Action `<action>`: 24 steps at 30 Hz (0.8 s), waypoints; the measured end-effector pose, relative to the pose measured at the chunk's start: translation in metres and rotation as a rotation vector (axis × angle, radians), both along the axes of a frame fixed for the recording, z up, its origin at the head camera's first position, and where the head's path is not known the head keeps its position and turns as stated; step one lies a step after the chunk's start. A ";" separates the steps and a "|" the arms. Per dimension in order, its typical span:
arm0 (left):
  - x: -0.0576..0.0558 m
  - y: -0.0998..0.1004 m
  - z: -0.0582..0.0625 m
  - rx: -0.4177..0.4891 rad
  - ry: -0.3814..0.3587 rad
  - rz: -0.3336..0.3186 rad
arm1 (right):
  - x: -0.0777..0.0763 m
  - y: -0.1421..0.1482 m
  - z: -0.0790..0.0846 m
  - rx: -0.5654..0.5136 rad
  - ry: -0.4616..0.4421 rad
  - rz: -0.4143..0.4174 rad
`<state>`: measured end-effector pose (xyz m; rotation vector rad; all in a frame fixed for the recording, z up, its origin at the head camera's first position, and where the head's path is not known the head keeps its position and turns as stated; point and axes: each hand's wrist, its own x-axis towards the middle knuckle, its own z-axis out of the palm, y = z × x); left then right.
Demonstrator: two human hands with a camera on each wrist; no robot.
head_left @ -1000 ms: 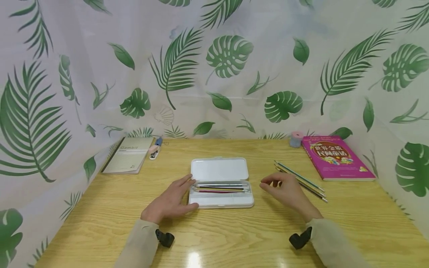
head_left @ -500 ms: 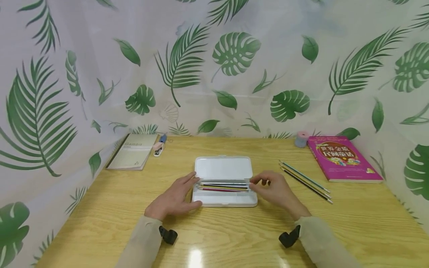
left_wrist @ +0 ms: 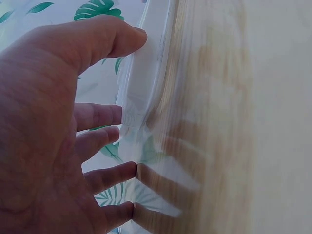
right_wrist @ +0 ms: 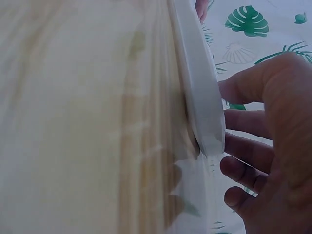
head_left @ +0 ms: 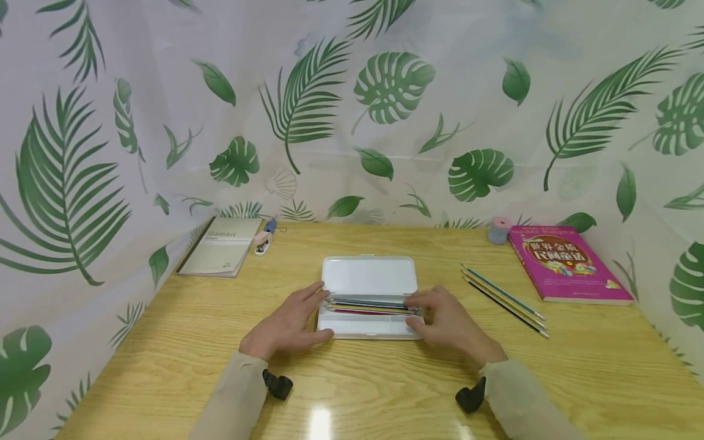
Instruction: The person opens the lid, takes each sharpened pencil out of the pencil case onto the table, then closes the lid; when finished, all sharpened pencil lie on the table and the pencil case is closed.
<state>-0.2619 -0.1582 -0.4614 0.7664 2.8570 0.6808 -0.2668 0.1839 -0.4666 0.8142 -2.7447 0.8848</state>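
A white pencil case (head_left: 357,329) lies on the table with its lid (head_left: 370,275) folded back. Several pencils (head_left: 368,308) lie lengthwise in its rear part. My left hand (head_left: 288,324) rests at the case's left end, fingers spread, thumb near the front corner. At the right end my right hand (head_left: 445,318) reaches over the rim, thumb and forefinger apart above the pencil ends and partly hiding them. In the right wrist view its thumb (right_wrist: 241,87) is at the case's edge and the other fingers are loosely bent. Whether the right fingertips touch the pencils is hard to tell.
A few loose pencils (head_left: 503,299) lie slanted right of the case. Farther right are a pink book (head_left: 569,263) and a pink-and-grey object (head_left: 499,230). At the back left are a notebook (head_left: 220,247), a small stapler (head_left: 263,242) and a blue clip (head_left: 271,225).
My right hand has moved left from beside the loose pencils to the case's right end, and its thumb and forefinger have spread apart. The left hand stays at the left end.
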 end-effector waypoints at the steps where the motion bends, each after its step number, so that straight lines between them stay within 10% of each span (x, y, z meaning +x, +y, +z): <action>1: 0.000 0.000 0.000 0.000 0.001 0.001 | 0.000 0.000 0.000 0.018 0.006 -0.002; 24: 0.001 0.001 0.001 0.007 0.005 -0.001 | -0.007 0.001 0.002 0.137 0.096 0.139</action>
